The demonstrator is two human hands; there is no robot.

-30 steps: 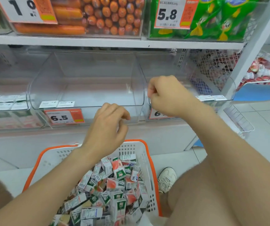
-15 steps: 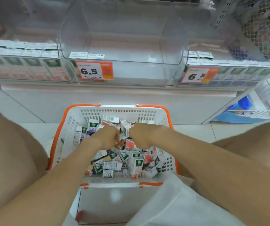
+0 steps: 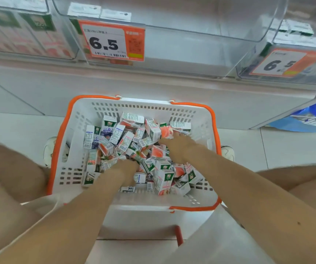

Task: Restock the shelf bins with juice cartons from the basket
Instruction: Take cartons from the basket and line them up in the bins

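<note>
Where juice cartons [image 3: 123, 142] fill the basket [image 3: 134, 106], left hand [image 3: 127, 168] and right hand [image 3: 179, 147] delve.

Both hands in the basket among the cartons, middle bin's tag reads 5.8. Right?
Not quite. In the head view the tag on the middle bin reads 6.5, not 5.8. The left hand and right hand are indeed in the basket among the cartons.
</note>
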